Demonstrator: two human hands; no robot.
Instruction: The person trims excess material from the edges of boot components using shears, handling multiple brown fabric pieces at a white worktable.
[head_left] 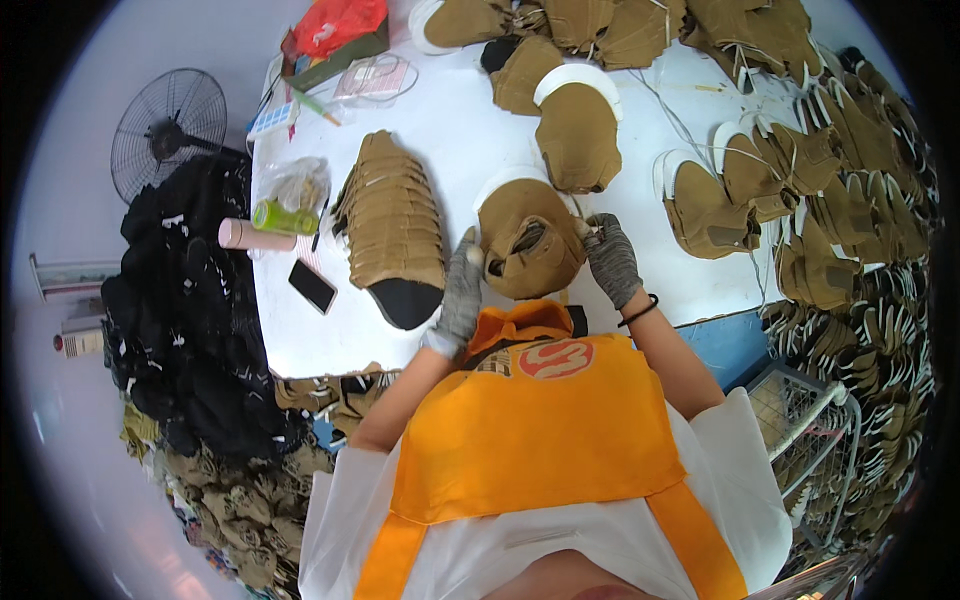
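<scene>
A brown shoe upper (530, 240) with a white curved edge at its far end lies on the white table in front of me, its opening facing up. My left hand (460, 295), in a grey knit glove with bare fingertips, holds its left side. On the right side my right hand (612, 262), gloved the same way, has its fingers bent and closed at the upper's edge; what lies between the fingertips is partly hidden. Just beyond is another brown upper (580, 135) with a white edge. Left of my left hand lies an overlapping row of brown uppers (395, 215), a black piece at its near end.
More uppers (705, 205) sit at the right and along the far edge, with loose cords between. At left are a phone (312, 287), a pink bottle (255, 235), a green bottle (285, 218) and a box (335, 62). A fan (168, 135) stands beyond black piles; a wire cart (805, 440) is at right.
</scene>
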